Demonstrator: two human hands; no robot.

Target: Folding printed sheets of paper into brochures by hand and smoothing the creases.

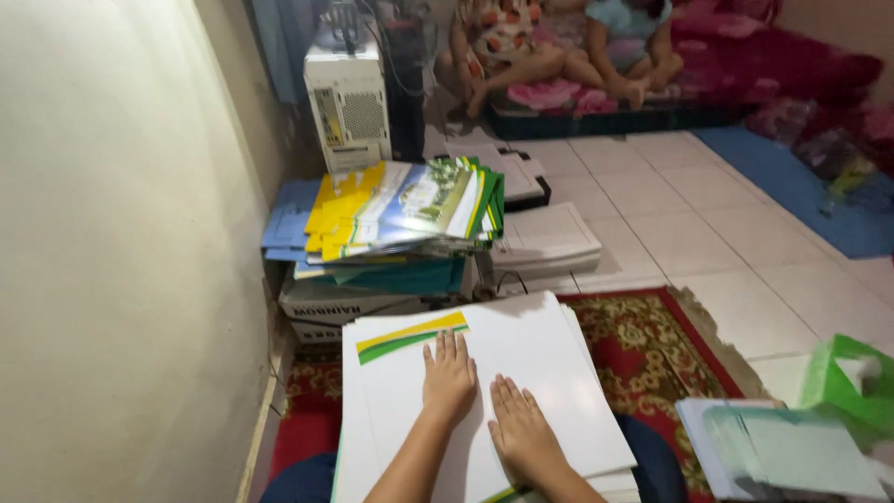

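Left hand (450,373): flat, fingers spread, pressing on the white sheet stack (549,373), gripping nothing.
Right hand (523,430): flat beside it, fingers released, on the same stack.
Stack: on the person's lap, above the red rug (652,340).
Beyond: colourful folder pile (410,210) on boxes; computer tower (348,102) by the wall.

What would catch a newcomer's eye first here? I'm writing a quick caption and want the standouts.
Both hands, the left hand and right hand, lie flat side by side on a stack of white sheets at the bottom centre. Just beyond, against the wall, a pile of yellow, green and blue folders sits on cardboard boxes. A red patterned rug lies under the sheets.
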